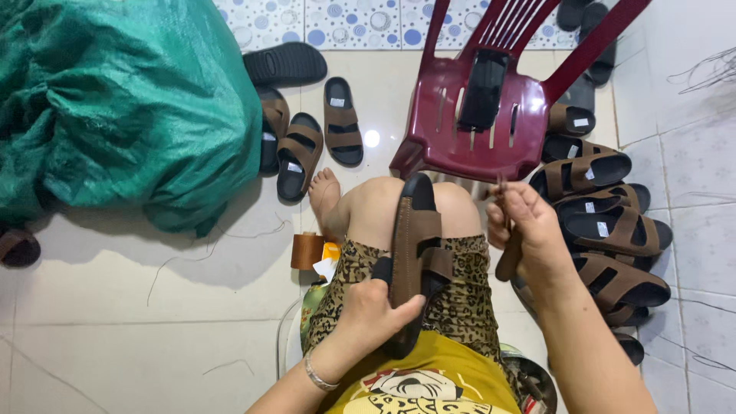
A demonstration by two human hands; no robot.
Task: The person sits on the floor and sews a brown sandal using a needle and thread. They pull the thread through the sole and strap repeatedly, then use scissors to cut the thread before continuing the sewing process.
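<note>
Brown-strapped sandal point(415, 261) lies along the lap, heel end clamped in left hand point(373, 307). Right hand point(529, 230), just right of it, fingers pinched together on something small, unclear what. Beyond: maroon plastic chair point(491, 115); sandal pile point(606, 230) to the right.

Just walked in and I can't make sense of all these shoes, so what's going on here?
A seated person holds a brown strapped sandal on their lap with the left hand gripping its heel end. The right hand is raised beside the knee, pinching something thin, apparently a needle or thread, too small to tell. A stack of matching sandals lies on the floor to the right, more pairs sit ahead, near a dark red plastic chair, a green sack and a brown thread spool.
</note>
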